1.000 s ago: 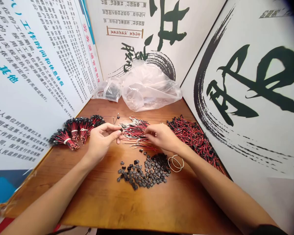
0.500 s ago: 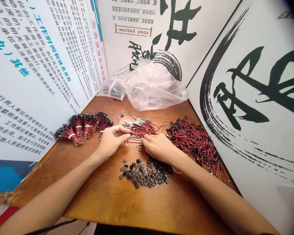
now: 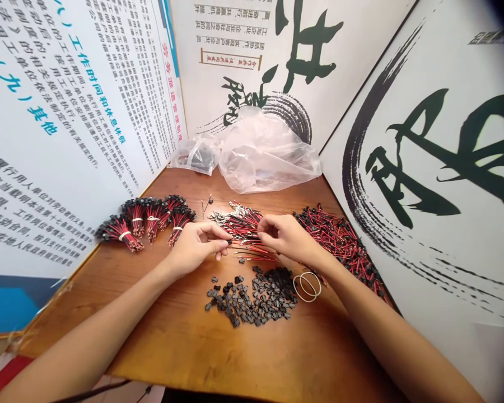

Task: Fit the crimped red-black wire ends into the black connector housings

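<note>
I'm logging the left hand [image 3: 195, 250] pinching a small black connector [image 3: 228, 242].
The right hand [image 3: 286, 238] is holding its fingertips together over loose red-and-black wires [image 3: 243, 226].

Bright, even light fills the view and leaves only faint, soft shadows on the table [image 3: 159, 336]. Glare whitens the plastic bag [image 3: 262, 159]. The wires [image 3: 243, 224] look fairly sharp, wide-angle distortion bows the wall panel [image 3: 424, 268], and the top right corner falls dark.
</note>
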A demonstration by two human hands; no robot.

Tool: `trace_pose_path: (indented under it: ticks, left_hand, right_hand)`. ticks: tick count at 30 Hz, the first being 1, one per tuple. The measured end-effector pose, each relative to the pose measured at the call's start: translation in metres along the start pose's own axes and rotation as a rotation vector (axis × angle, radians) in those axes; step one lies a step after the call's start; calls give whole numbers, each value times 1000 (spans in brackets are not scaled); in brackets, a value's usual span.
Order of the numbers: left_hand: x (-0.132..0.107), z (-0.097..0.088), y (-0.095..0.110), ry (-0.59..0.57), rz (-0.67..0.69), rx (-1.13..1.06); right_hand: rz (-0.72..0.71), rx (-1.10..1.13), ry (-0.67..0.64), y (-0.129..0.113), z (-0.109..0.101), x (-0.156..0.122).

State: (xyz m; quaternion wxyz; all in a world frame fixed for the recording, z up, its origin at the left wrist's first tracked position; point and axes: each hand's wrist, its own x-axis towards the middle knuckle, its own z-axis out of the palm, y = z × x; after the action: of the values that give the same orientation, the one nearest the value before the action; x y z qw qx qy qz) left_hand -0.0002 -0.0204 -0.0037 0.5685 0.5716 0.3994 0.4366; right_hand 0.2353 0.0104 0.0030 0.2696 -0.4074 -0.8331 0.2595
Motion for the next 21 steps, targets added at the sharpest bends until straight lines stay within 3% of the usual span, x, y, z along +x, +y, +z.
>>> trace_pose_path:
  ticks: [5, 11, 21]
  left_hand:
    - [-1, 6, 2, 5, -15, 23]
    - [-4, 8, 3, 51, 8, 58]
    - [-6, 11, 4, 31, -6, 27]
  right_hand:
    - [-78, 95, 2, -19, -15, -5]
    - [-272, -21, 51, -37, 0, -12]
    - [-235, -35, 102, -39, 13, -14]
